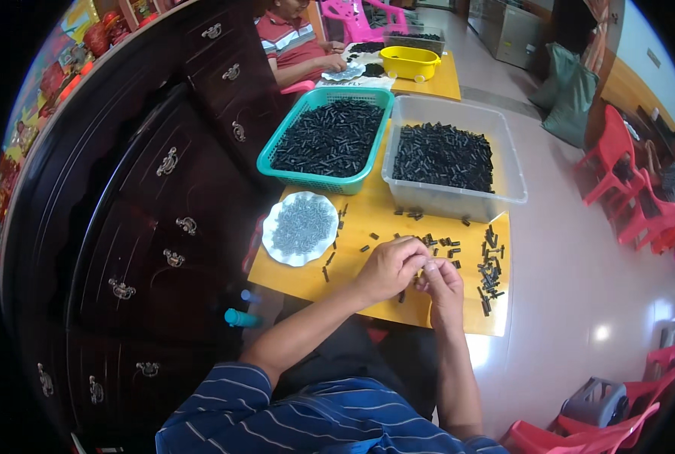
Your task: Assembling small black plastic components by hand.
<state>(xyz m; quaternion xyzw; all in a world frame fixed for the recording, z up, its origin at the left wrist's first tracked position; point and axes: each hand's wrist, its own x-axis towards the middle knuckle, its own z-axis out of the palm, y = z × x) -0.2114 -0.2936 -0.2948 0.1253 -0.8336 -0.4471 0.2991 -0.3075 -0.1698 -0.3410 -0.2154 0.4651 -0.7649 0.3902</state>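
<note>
Bringing fingertips together just near of loose black parts [455, 250] on the yellow table [307, 278]: left hand [390, 268] and right hand [442, 287] meet; cannot tell if either pinches a part, too small. Scattered pile [489, 271] along the table's right side. White plate [286, 257] of small pale pieces left. Farther, green basket [314, 180] left, clear bin [451, 194] right, both holding black parts. Yellow tub [409, 68] far beyond.

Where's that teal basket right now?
In the head view, the teal basket, filled with black pieces, sits at the far left of the yellow table, just left of the clear bin and beyond the nearer white plate.
</note>
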